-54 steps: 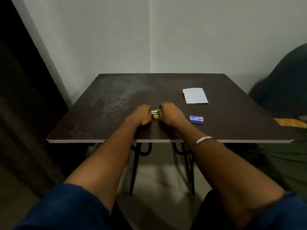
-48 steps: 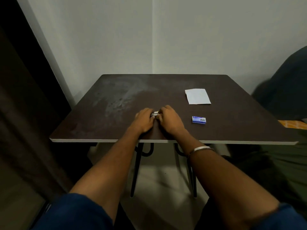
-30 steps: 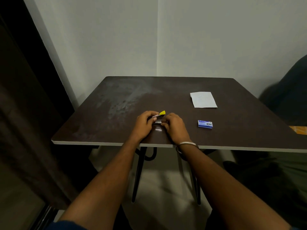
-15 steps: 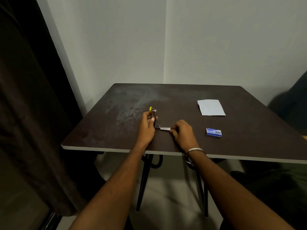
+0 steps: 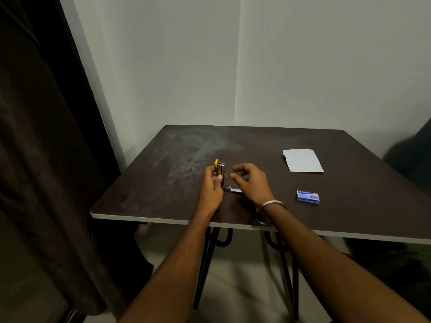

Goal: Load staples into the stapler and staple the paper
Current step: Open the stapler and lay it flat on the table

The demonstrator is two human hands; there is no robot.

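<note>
A small yellow-and-metal stapler point(image 5: 221, 172) stands swung open on the dark table point(image 5: 268, 206), its top arm upright and its base flat, pointing right. My left hand point(image 5: 213, 186) grips the upright arm. My right hand point(image 5: 250, 181) hovers just right of it with fingers curled and apart, holding nothing; it hides the end of the base. A blue staple box point(image 5: 307, 197) lies to the right of my right hand. Folded white paper point(image 5: 302, 160) lies farther back on the right.
A dark curtain point(image 5: 46, 159) hangs along the left. White walls meet in a corner behind the table. A dark shape point(image 5: 410, 159) rises past the table's right side. The table's front edge point(image 5: 163, 220) is close to my wrists.
The stapler went from shut under both hands to swung open with its top upright. My right hand has let go of the base and lifted. The view shifted left and up.
</note>
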